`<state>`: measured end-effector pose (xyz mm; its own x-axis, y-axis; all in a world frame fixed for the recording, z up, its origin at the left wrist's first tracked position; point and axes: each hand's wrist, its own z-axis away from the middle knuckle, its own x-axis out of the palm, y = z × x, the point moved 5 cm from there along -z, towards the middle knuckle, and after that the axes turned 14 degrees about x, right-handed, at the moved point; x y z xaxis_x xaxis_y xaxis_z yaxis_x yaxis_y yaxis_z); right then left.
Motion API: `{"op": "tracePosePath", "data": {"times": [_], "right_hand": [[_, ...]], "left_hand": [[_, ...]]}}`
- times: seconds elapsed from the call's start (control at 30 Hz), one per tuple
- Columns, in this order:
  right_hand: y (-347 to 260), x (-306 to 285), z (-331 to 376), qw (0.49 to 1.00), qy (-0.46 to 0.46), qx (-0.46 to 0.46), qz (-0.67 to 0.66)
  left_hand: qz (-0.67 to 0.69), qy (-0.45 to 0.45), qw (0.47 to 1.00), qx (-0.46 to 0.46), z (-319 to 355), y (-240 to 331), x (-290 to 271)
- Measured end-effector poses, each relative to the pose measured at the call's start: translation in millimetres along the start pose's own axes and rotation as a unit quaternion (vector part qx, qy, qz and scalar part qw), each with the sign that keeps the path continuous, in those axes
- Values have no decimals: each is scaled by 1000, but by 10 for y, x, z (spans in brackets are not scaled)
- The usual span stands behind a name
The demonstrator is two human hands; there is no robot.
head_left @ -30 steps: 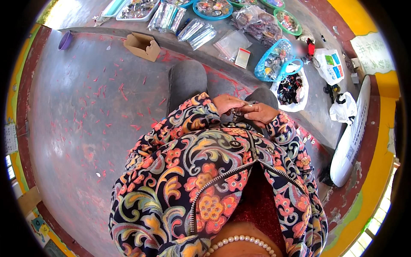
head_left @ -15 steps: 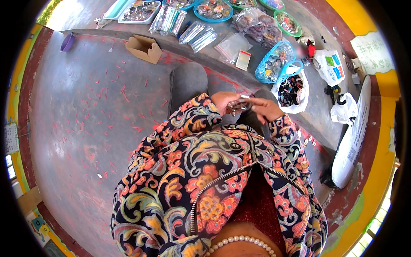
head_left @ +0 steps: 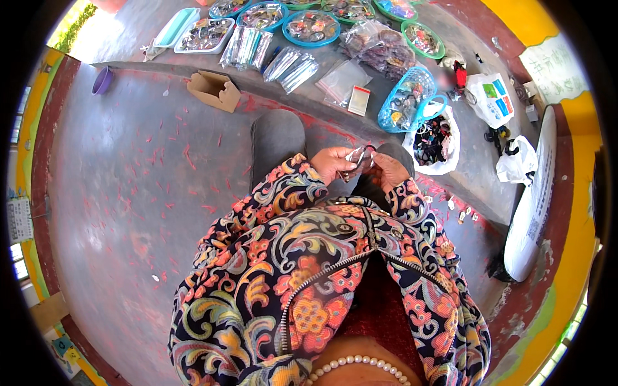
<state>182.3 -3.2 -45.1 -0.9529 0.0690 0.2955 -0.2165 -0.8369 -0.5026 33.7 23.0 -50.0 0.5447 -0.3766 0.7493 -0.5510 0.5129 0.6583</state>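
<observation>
Near the frame's centre, the left hand [head_left: 331, 165] pinches a glossy clear plastic packet [head_left: 361, 156]; the right hand [head_left: 391, 172], outstretched a moment ago, now curls its fingertips closed on the other side, so both share the hold. Upper right, a blue lattice basket [head_left: 390, 108] adjoins a crinkled white bag [head_left: 454, 149].
</observation>
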Motion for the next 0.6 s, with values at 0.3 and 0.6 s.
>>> {"op": "tracePosePath", "data": {"times": [0.3, 0.6], "right_hand": [[-101, -248, 72, 985, -3, -31, -171], [-85, -162, 50, 989, -33, -52, -132]], "left_hand": [[14, 48, 992, -116, 84, 87, 111], [-18, 61, 994, -87, 119, 24, -57]]}}
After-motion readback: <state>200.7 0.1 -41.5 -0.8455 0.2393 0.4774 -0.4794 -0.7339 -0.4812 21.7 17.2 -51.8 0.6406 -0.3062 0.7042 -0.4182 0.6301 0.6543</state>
